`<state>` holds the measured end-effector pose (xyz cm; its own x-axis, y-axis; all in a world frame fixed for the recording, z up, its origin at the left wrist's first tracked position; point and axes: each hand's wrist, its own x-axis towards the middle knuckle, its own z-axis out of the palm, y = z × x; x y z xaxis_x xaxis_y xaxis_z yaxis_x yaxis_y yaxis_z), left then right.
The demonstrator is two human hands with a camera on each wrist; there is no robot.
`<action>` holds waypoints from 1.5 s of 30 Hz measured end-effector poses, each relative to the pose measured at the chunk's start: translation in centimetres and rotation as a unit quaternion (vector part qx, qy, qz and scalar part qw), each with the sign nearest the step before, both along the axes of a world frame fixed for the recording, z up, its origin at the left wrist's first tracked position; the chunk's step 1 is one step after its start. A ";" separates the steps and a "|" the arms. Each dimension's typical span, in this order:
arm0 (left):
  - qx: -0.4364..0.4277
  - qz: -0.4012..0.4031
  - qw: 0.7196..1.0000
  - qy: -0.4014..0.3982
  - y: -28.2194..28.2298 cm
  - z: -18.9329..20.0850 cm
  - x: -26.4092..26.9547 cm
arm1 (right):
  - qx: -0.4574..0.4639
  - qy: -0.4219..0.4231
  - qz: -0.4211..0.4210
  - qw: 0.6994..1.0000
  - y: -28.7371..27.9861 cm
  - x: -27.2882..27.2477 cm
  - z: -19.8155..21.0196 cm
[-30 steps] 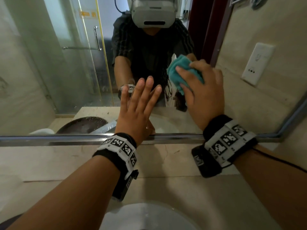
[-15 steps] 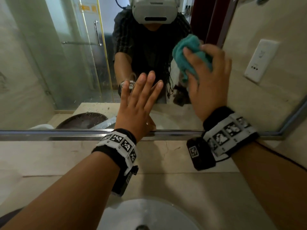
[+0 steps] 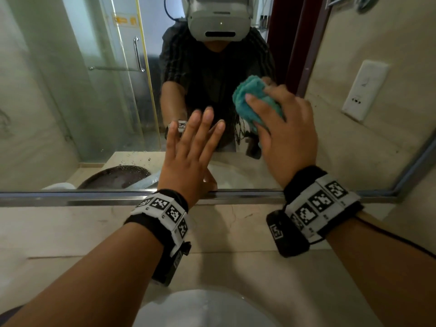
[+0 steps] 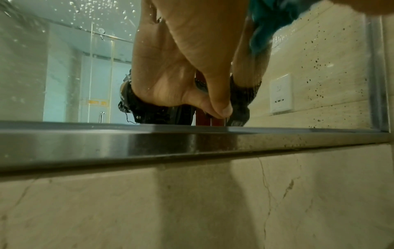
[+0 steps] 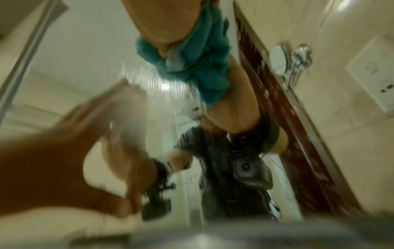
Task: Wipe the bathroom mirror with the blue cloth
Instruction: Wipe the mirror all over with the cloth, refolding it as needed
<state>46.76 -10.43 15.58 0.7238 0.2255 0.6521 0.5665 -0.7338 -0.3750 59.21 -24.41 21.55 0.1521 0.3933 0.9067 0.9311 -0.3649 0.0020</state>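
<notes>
The bathroom mirror (image 3: 94,102) fills the wall ahead, framed by a metal strip (image 3: 70,198) along its bottom edge. My right hand (image 3: 280,128) grips a bunched blue cloth (image 3: 247,97) and presses it against the glass, right of centre. In the right wrist view the cloth (image 5: 192,55) is crumpled under the fingers. My left hand (image 3: 188,149) lies flat on the mirror with straight fingers, just left of the cloth; the left wrist view shows its palm (image 4: 192,50) against the glass. Water spots (image 4: 85,10) dot the mirror's upper part.
A white basin (image 3: 200,308) sits directly below my arms. A beige stone ledge (image 3: 59,232) runs under the mirror. A white wall socket (image 3: 363,90) is on the tiled wall at the right. The mirror's right frame (image 3: 415,166) slants down beside it.
My right hand with the cloth rose on the glass half a second ago and has now come back down and slightly left. The left hand has stayed flat in place.
</notes>
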 end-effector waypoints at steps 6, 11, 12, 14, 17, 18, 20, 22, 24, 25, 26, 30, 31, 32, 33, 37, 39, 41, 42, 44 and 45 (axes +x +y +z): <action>-0.027 -0.036 0.997 -0.058 -1.6 0.1 0.2 | -0.298 -0.118 0.055 0.946 -2.6 1.6 -10.6; -0.001 -0.059 0.998 -0.032 -2.9 2.3 1.2 | -0.177 -0.053 0.040 0.982 -3.1 1.3 -3.4; -0.011 -0.052 0.998 -0.042 -3.1 2.5 1.6 | -0.116 -0.026 0.025 0.993 -3.0 1.2 -1.2; -0.030 -0.031 0.998 -0.050 -3.3 2.6 2.4 | 0.006 0.026 -0.004 1.000 -2.8 1.4 2.3; -0.034 -0.022 0.998 -0.052 -3.1 2.0 2.9 | 0.092 0.062 -0.015 0.994 -2.3 2.1 3.1; -0.031 -0.022 0.998 -0.053 -3.0 2.0 3.0 | 0.071 0.045 -0.020 0.996 -2.0 2.1 1.9; -0.027 -0.026 0.998 -0.054 -3.0 2.0 2.9 | -0.028 -0.026 0.001 0.999 -1.8 2.0 -2.1; -0.024 -0.044 0.996 -0.070 -2.9 2.0 3.0 | -0.136 -0.087 0.040 0.986 -2.3 2.0 -5.8; -0.029 -0.053 0.995 -0.077 -2.9 2.0 3.0 | -0.191 -0.103 0.055 0.975 -3.0 2.4 -6.6; -0.032 -0.047 0.996 -0.071 -3.0 2.1 3.0 | -0.197 -0.105 0.059 0.973 -3.1 2.5 -5.9; -0.033 -0.036 0.997 -0.061 -3.1 2.1 2.9 | -0.180 -0.103 0.055 0.977 -3.2 2.4 -4.6; -0.023 0.002 0.999 -0.038 -3.2 2.1 2.9 | 0.047 0.016 -0.022 0.998 -2.9 2.2 1.4; -0.020 0.002 0.999 -0.038 -3.2 2.0 2.8 | 0.075 0.042 -0.032 0.996 -2.5 2.0 1.6; -0.020 0.001 0.999 -0.040 -3.1 2.0 2.8 | 0.071 0.053 -0.032 0.996 -2.2 1.8 1.0; -0.019 -0.003 0.999 -0.042 -3.1 2.0 2.8 | 0.039 0.056 -0.018 0.998 -2.0 1.5 -0.5; -0.021 -0.048 0.995 -0.085 -3.0 1.9 3.0 | -0.193 -0.081 0.067 0.976 -2.5 1.8 -6.4; -0.026 -0.042 0.996 -0.072 -3.0 2.0 3.0 | -0.228 -0.069 0.055 0.970 -2.9 2.0 -4.7; -0.031 -0.025 0.998 -0.045 -3.1 2.1 2.8 | -0.152 0.007 0.038 0.988 -2.9 1.8 -1.3; -0.029 -0.017 0.999 -0.040 -3.1 2.2 2.8 | -0.081 0.026 0.021 0.996 -2.9 2.0 0.5; -0.022 -0.012 0.999 -0.039 -3.0 2.1 2.7 | 0.044 0.037 -0.016 0.998 -2.9 2.1 2.5; -0.019 -0.013 0.999 -0.039 -2.9 2.1 2.7 | 0.063 0.025 -0.030 0.997 -2.6 2.3 2.3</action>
